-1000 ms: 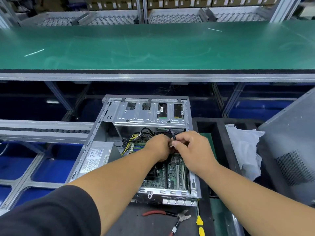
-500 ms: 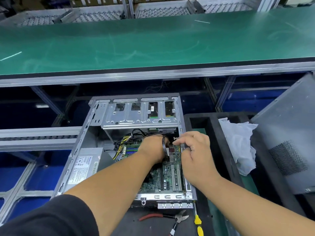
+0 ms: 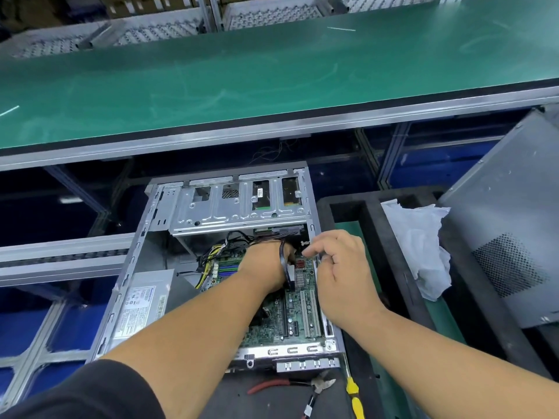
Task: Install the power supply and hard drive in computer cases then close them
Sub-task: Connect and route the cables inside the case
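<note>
The power supply (image 3: 142,300) already sits in the near-left corner of the open computer case (image 3: 133,267). Over the motherboard (image 3: 299,316), the left hand (image 3: 266,267) grips a black cable (image 3: 283,264); the right hand (image 3: 338,273) pinches its connector. Cabling seems underway. The side panel (image 3: 508,225), far right, is still off.

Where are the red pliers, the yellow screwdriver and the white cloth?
Red pliers (image 3: 273,385): head view, on a red handle.
Yellow screwdriver (image 3: 354,394): head view, on the yellow handle.
White cloth (image 3: 420,237): head view, middle of the crumpled cloth.
</note>
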The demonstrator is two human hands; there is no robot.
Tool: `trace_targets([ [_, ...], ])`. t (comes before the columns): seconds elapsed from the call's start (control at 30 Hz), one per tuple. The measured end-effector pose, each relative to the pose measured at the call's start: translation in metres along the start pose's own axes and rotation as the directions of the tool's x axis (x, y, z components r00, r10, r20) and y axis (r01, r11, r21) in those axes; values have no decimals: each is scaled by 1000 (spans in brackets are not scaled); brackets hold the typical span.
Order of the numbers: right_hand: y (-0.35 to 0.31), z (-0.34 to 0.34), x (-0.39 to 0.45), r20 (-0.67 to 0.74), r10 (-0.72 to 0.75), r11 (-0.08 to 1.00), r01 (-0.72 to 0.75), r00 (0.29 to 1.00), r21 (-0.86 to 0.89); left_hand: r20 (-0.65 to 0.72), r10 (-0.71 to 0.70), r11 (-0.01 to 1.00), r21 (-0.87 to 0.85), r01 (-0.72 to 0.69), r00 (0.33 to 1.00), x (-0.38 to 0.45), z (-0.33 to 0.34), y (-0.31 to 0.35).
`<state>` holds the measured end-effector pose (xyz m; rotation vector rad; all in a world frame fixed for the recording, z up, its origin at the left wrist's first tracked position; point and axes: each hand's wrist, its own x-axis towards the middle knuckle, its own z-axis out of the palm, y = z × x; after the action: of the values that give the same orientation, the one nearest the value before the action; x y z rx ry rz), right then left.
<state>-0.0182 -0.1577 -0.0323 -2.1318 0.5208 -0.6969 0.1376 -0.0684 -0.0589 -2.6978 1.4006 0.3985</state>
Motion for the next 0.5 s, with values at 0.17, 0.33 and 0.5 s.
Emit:
trace_targets([
  [0.17, 1, 0, 0, 21, 13, 999, -14, 1000, 44, 34, 13, 996, 93, -16, 999, -2, -3, 7],
  [0.33, 7, -5, -1, -86, 57, 990, -46, 995, 131, 67, -24, 999, 23, 23, 997, -11, -14, 12],
  [0.5, 75, -38, -37, 113, 290, 950, -273, 950, -149, 93, -162, 937, -298, 183, 982, -56, -14, -6],
])
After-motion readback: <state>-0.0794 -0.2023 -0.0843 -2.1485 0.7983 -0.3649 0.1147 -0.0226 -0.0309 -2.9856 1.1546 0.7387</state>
